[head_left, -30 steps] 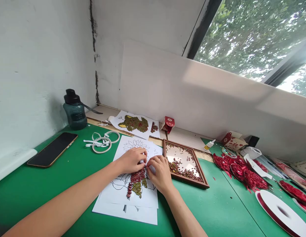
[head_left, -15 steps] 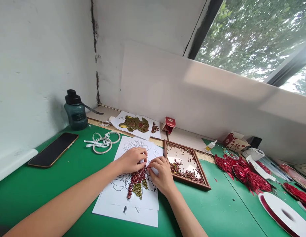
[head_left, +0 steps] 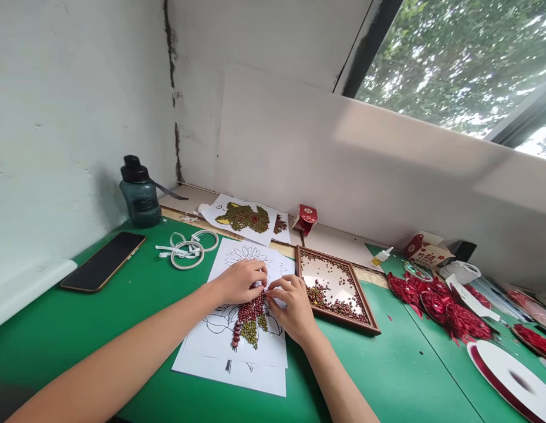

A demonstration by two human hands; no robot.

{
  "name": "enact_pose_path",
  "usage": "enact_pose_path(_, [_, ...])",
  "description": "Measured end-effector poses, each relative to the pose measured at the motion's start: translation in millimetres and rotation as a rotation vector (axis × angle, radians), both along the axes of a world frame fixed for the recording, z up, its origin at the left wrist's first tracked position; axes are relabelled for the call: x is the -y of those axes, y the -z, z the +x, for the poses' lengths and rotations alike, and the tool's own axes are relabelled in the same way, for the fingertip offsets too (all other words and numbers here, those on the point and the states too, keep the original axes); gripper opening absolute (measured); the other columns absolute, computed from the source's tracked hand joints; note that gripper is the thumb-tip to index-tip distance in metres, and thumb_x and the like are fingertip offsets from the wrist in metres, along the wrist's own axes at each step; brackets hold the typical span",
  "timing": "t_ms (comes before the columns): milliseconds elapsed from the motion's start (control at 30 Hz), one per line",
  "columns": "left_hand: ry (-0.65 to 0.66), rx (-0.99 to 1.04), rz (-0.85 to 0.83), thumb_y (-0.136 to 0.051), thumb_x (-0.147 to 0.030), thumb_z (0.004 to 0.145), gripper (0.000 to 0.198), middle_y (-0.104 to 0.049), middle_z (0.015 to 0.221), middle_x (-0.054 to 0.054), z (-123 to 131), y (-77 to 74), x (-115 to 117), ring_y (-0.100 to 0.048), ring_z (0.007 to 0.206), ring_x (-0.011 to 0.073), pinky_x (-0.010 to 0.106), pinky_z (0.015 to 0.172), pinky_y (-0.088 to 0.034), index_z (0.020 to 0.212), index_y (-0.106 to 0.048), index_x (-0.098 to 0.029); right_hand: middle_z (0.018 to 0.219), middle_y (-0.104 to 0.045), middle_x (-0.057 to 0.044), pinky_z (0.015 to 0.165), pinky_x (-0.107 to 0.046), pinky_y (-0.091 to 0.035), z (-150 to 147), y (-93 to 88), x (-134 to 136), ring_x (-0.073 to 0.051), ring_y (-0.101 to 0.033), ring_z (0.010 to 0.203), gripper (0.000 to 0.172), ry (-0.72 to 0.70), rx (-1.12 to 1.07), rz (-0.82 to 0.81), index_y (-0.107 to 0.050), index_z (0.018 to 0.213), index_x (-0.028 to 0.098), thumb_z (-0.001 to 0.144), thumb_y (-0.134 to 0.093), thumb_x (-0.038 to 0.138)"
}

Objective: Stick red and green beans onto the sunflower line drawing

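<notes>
Framed tray [head_left: 365, 299]: landmark piece; brown rim, loose beans [head_left: 339, 306] gathered mostly toward its near side.
Flower sheet [head_left: 215, 345]: just left of the framed tray, lying over a second sheet [head_left: 264, 382].
Red beans [head_left: 250, 312]: on the flower sheet, left of the framed tray; green beans [head_left: 249, 333] adjoin.
Left hand [head_left: 240, 281]: left of the framed tray; fingers curled down over the red beans; grip cannot be told.
Right hand [head_left: 295, 305]: at the framed tray's left edge; thumb and forefinger nearly meeting by the red beans; cannot tell whether anything is pinched.
Bean hazard: crowded fingertips could likely dislodge neighbouring beans, if unfixed.
Sheet hazard: sideways pressure might slide one paper over the other.
Tray hazard: right knuckles could knock the rim, scattering beans.
</notes>
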State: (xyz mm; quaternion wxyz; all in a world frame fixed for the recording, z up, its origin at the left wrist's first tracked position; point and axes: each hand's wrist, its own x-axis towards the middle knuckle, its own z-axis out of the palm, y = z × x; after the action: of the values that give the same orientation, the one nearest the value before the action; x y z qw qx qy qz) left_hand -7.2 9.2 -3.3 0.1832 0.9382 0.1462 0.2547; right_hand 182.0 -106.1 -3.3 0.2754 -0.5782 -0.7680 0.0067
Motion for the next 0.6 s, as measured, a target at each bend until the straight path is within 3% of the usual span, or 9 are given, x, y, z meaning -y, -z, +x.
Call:
enact_pose_path(100, [0.026, -0.001, 0.000, -0.063, -0.012, 0.088, 0.016, -0.069, 0.107, 0.003, -1.6, -2.2, 0.3, -0.065, 0.099, 0.0208, 0.035, 0.090, -0.048, 0.093, -0.074, -0.023, 0.102, -0.077, -0.002, 0.094, -0.045, -0.043, 4.3, -3.2, -1.5, -0.025, -0.059, 0.100, 0.021, 0.002, -0.021, 0.062, -0.081, 0.095, 0.032, 0.094, -0.065, 0.018])
enact_pose_path(167, [0.046, -0.006, 0.001, -0.065, -0.012, 0.087, 0.018, -0.069, 0.110, 0.002, -2.9, -3.7, 0.0, -0.065, 0.100, 0.0208, 0.035, 0.091, -0.048, 0.092, -0.077, -0.025, 0.102, -0.078, -0.004, 0.093, -0.045, -0.044, 15.8, -6.1, -2.4, -0.026, -0.060, 0.100, 0.023, 0.075, -0.061, 0.149, -0.080, 0.098, 0.030, 0.096, -0.060, 0.019])
enact_pose_path(300, [0.082, -0.049, -0.012, -0.065, -0.012, 0.085, 0.022, -0.070, 0.111, 0.002, -4.9, -4.8, -1.7, -0.065, 0.101, 0.0212, 0.036, 0.092, -0.048, 0.090, -0.081, -0.027, 0.103, -0.078, -0.007, 0.094, -0.048, -0.043, 55.9, -8.3, -0.2, -0.030, -0.059, 0.100, 0.030, 0.447, -0.137, 0.298, -0.077, 0.110, 0.025, 0.091, -0.055, 0.019])
enact_pose_path(433, [0.086, -0.067, -0.011, -0.065, -0.011, 0.086, 0.023, -0.070, 0.111, 0.002, -5.2, -4.2, -1.7, -0.065, 0.101, 0.0213, 0.037, 0.093, -0.049, 0.090, -0.081, -0.027, 0.100, -0.080, -0.007, 0.096, -0.052, -0.039, 89.0, -3.2, 4.9, -0.034, -0.056, 0.103, 0.047, 0.690, -0.194, 0.145, -0.070, 0.129, 0.024, 0.084, -0.055, 0.023])
enact_pose_path(600, [0.094, -0.066, -0.006, -0.064, -0.009, 0.085, 0.023, -0.071, 0.110, 0.001, -4.7, -4.3, 0.0, -0.065, 0.100, 0.0211, 0.037, 0.092, -0.048, 0.083, -0.079, -0.026, 0.099, -0.080, -0.007, 0.096, -0.052, -0.037, 93.7, 4.2, 2.8, -0.035, -0.057, 0.105, 0.053, 0.700, -0.186, 0.017, -0.066, 0.136, 0.025, 0.084, -0.055, 0.026])
